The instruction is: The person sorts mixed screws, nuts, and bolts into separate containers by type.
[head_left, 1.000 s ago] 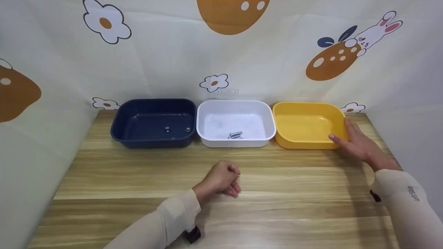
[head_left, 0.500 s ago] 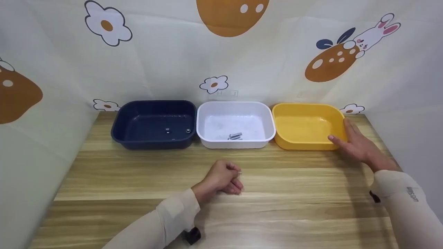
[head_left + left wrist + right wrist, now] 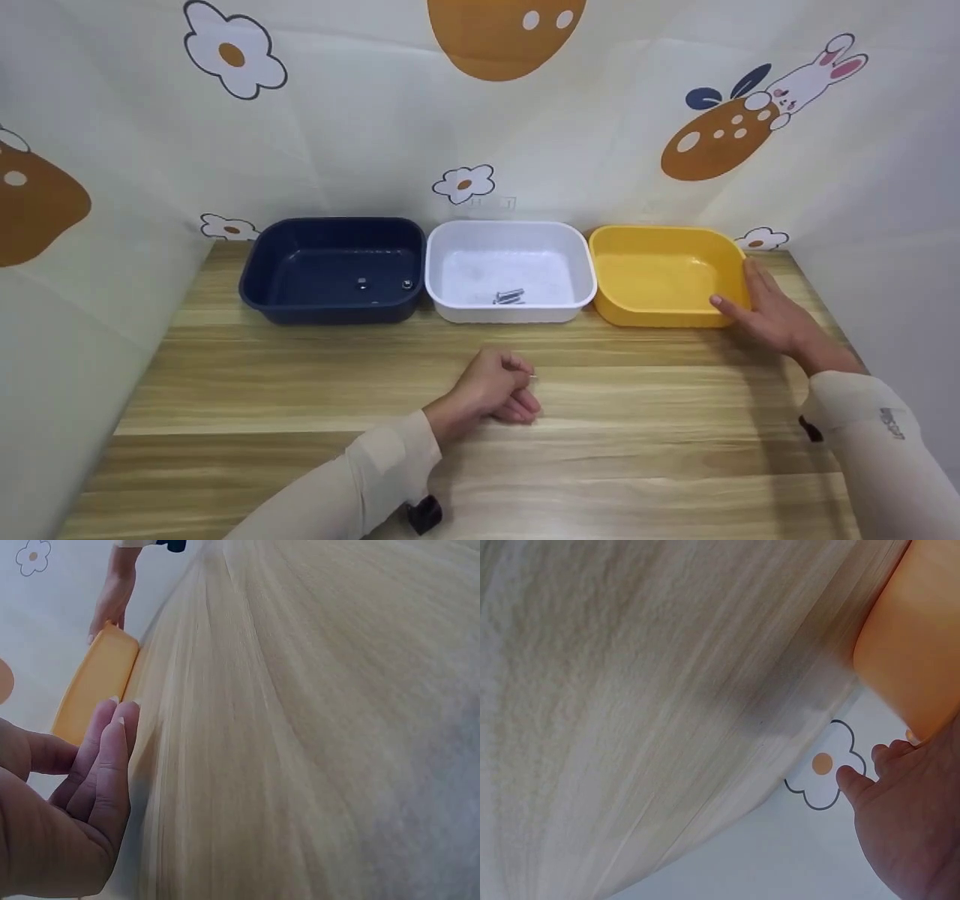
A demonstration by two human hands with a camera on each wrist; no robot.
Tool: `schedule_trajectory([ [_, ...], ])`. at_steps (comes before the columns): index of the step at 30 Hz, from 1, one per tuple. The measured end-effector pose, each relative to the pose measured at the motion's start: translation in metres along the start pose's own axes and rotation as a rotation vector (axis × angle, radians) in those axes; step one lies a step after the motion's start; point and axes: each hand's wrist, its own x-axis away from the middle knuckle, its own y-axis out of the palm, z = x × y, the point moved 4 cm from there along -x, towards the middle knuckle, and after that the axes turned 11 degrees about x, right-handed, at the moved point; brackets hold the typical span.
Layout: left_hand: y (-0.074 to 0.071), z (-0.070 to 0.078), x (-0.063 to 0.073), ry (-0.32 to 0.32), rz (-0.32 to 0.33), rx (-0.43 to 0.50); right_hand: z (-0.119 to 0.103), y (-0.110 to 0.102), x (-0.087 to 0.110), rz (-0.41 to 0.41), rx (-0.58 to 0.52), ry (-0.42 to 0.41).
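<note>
My left hand [image 3: 495,386] is over the middle of the wooden table, in front of the white bin [image 3: 511,313]. Thumb and forefinger pinch a small, thin, shiny piece [image 3: 533,376], mostly hidden by the fingertips; its kind is unclear. The other fingers extend loosely below, and in the left wrist view the piece does not show. At the far right my right hand [image 3: 776,311] rests on the end of the yellow bin [image 3: 660,318], fingers straight along its outer side and thumb across the front corner. No contents show in the yellow bin.
Several silver bolts [image 3: 510,296] lie in the white bin. A dark blue bin [image 3: 334,313] on the left contains a few small metal nuts [image 3: 407,284]. The bins stand side by side against a patterned cloth backdrop [image 3: 360,135], with cloth walls on both sides.
My left hand has shifted slightly to the right over the table, still pinching the small shiny piece. The right hand stays against the yellow bin, and the bins keep their places.
</note>
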Motion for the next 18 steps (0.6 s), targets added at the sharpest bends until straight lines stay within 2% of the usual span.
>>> schedule_trajectory([
  [8,0.013,0.013,-0.003,-0.001,0.002,0.035,0.001,-0.002,0.001,0.0,0.004,0.009],
  [18,0.035,0.025,-0.01,0.038,-0.031,0.003,0.0,-0.001,0.003,0.006,-0.012,0.012],
])
